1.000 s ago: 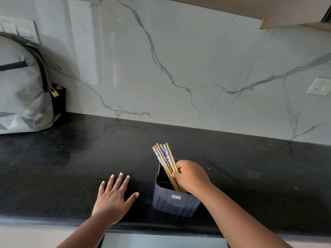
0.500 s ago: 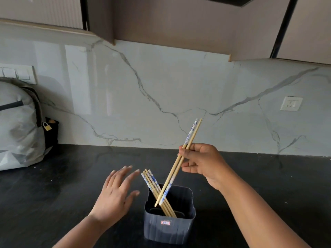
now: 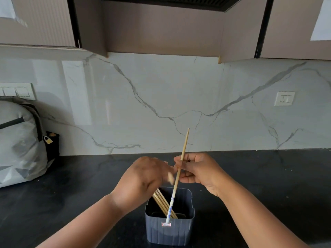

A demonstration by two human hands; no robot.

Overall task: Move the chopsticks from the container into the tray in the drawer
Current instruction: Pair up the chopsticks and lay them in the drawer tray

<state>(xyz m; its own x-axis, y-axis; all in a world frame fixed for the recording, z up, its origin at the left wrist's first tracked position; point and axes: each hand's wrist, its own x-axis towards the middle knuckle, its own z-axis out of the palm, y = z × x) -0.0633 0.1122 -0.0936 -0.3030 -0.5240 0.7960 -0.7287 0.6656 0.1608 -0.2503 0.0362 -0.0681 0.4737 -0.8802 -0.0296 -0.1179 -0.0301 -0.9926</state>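
Two hands (image 3: 143,179) (image 3: 198,173) grip chopsticks (image 3: 176,183) over container (image 3: 170,230); backpack (image 3: 19,142) far left.

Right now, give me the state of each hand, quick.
Left hand: reaching into the chopsticks in the container; grip cannot be told.
Right hand: closed, pinching one chopstick.
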